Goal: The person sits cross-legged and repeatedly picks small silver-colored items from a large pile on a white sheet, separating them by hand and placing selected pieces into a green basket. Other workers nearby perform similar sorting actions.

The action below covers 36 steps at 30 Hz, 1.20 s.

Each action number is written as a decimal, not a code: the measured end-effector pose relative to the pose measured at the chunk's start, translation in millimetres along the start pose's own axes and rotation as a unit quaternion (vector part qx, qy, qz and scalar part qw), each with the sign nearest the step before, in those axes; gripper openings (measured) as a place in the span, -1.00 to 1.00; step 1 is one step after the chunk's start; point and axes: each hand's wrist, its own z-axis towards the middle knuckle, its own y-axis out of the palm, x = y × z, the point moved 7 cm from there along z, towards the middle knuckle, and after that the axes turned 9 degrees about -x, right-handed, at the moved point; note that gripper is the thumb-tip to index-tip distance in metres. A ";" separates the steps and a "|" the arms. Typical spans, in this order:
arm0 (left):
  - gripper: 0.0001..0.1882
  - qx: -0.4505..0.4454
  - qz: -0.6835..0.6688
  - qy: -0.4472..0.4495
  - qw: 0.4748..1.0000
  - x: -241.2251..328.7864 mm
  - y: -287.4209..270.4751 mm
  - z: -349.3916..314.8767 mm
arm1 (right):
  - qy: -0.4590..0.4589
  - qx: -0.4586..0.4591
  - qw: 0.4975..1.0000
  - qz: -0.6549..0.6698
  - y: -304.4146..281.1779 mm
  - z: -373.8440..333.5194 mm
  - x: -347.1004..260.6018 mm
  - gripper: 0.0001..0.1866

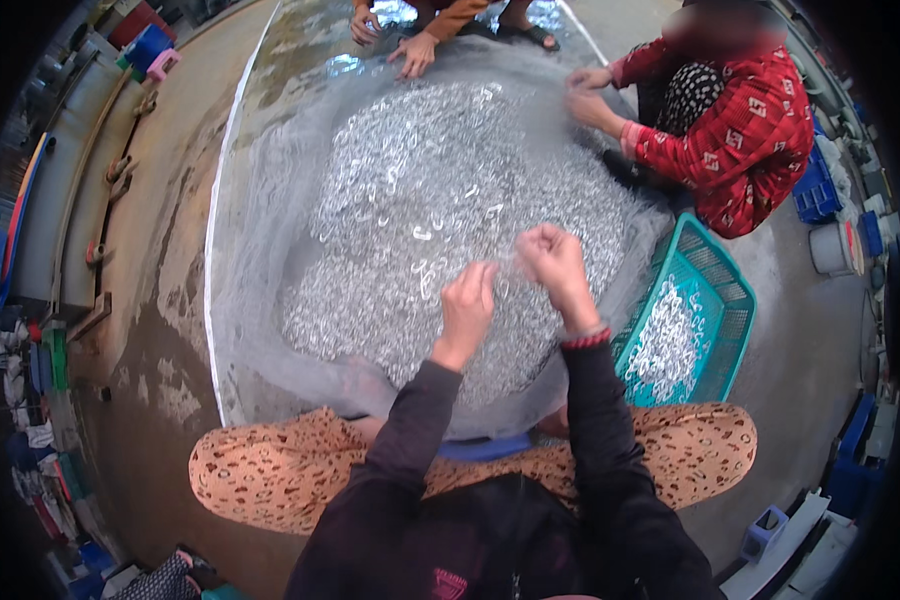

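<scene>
A wide heap of small silvery pieces (370, 310) lies in front of me, too small to name; several whiter, curled ones are scattered on top. Fine, pale mesh (280, 200) surrounds the heap. Over its near middle, my left hand (467, 308) holds its fingertips pinched together. Just to the right and slightly farther away, my right hand (556, 262) is closed, with thumb and fingers drawn together. A faint, pale blur shows between the two hands. Whatever either hand holds is too small to make out. Beside my right knee, a green plastic basket (735, 345) contains white curled pieces (662, 345).
A co-worker in a red patterned shirt (740, 130) squats at the right edge of the heap, hands over it. Across the heap, another person's hands (416, 54) reach in. A white line (219, 190) runs along the sheet's left edge. Blue crates (816, 188) stand far right.
</scene>
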 end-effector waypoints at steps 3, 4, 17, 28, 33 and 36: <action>-0.90 0.004 -0.040 0.000 0.999 -10.3 7.8 -4.6 | 0.138 -0.025 0.968 0.210 13.3 -1.2 24.0 -0.87; -0.90 -0.001 -0.045 -0.015 0.999 -13.5 10.8 -6.4 | 0.136 -0.014 0.967 0.214 16.7 -2.9 24.1 -0.87; -0.91 -0.110 0.101 0.006 0.989 3.2 -1.1 12.6 | 0.034 -0.043 0.993 -0.106 5.1 0.5 -10.2 -0.85; -0.94 0.103 -0.101 -0.068 0.987 -13.1 -10.9 -3.0 | 0.143 -0.189 0.906 0.349 39.7 -11.2 -1.3 -0.86; -0.88 -0.007 -0.165 -0.048 0.985 -24.5 -9.4 9.8 | 0.207 -0.199 0.867 0.408 55.7 -21.6 16.6 -0.89; -0.89 -0.002 -0.097 0.000 0.995 -18.8 -17.4 13.1 | 0.143 -0.208 0.897 0.363 48.4 -11.7 10.4 -0.90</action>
